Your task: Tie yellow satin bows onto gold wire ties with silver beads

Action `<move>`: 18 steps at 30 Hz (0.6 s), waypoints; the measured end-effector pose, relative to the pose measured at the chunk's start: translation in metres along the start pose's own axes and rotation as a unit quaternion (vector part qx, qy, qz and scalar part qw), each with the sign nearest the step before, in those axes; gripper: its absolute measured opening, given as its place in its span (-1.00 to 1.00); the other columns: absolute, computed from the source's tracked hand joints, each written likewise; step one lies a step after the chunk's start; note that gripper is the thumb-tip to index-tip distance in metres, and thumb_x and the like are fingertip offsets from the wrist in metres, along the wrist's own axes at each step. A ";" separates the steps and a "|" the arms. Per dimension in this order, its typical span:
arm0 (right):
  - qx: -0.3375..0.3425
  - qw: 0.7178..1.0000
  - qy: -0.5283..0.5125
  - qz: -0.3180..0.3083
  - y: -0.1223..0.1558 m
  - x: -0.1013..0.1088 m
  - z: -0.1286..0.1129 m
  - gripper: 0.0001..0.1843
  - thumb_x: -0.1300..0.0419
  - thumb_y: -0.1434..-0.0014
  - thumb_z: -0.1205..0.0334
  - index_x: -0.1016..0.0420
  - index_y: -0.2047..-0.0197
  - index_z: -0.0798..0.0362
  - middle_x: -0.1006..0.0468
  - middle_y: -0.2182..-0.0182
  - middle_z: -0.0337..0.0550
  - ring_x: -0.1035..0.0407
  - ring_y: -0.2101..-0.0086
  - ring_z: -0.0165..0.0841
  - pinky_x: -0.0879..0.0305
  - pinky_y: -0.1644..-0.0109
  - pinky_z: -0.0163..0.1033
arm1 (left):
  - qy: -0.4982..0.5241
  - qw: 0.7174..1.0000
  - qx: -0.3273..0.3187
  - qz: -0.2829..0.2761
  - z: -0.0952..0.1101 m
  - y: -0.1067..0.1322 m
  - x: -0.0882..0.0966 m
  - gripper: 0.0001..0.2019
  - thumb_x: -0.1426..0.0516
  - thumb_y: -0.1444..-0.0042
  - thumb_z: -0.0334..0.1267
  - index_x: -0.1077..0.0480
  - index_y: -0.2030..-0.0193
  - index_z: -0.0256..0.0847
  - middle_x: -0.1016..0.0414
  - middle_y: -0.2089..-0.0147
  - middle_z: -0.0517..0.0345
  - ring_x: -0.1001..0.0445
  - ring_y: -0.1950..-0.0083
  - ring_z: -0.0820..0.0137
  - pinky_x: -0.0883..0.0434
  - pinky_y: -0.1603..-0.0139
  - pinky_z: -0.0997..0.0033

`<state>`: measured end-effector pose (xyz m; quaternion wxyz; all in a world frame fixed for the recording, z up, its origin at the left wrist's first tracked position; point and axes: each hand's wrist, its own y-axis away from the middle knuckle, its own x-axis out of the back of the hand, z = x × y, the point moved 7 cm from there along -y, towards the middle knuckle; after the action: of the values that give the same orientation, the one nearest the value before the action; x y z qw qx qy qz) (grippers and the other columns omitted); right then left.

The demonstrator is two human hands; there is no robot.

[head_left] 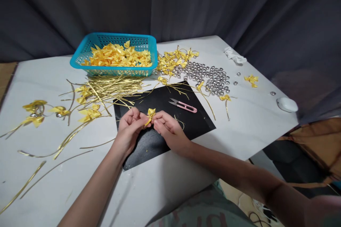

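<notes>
Over the black mat, my left hand pinches a small yellow ribbon bow from the left. My right hand has its fingers closed on the bow's right side, close to the left fingertips. Part of the bow is hidden behind the fingers. A pair of pink-handled thread snips lies on the mat beyond my right hand. Behind the mat is a pile of gold twist ties.
A blue basket of yellow ribbon pieces stands at the back. Silver bells and finished-looking yellow bows lie right of it. Loose bows and gold ties lie left. A white mouse and crumpled tissue sit near the right edge.
</notes>
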<state>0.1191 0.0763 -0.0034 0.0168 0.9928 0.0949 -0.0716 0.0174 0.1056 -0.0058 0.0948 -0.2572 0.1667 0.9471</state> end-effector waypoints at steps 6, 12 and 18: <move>0.003 0.999 0.035 0.019 -0.001 0.001 -0.002 -0.81 0.00 -0.21 0.13 -0.26 0.31 0.08 -0.21 0.49 -0.26 -0.06 0.50 -0.49 -0.04 0.42 -0.35 | -0.023 1.000 0.000 0.004 -0.002 -0.003 0.001 -0.59 -0.27 0.23 -0.45 -0.01 0.60 -0.20 -0.32 0.65 0.38 -0.30 0.60 0.61 -0.23 0.55 0.65; 0.007 0.997 0.066 0.027 -0.001 0.002 -0.003 -0.82 0.01 -0.21 0.15 -0.26 0.33 0.08 -0.21 0.53 -0.27 -0.04 0.51 -0.50 0.01 0.46 -0.37 | -0.037 0.999 0.009 0.002 -0.002 -0.003 -0.001 -0.58 -0.26 0.24 -0.47 0.00 0.61 -0.20 -0.29 0.66 0.39 -0.28 0.62 0.62 -0.20 0.56 0.65; 0.020 0.994 0.102 0.029 -0.004 0.003 -0.004 -0.81 0.02 -0.21 0.15 -0.25 0.34 0.08 -0.16 0.57 -0.32 0.01 0.57 -0.53 0.06 0.51 -0.39 | -0.038 0.999 0.012 0.012 -0.002 -0.003 0.001 -0.59 -0.26 0.22 -0.47 -0.01 0.60 -0.20 -0.32 0.64 0.38 -0.29 0.60 0.62 -0.22 0.54 0.67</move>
<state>0.1223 0.0806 0.0004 -0.0111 0.9974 0.0658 0.0283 0.0180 0.1076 -0.0091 0.0930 -0.2178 0.1777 0.9552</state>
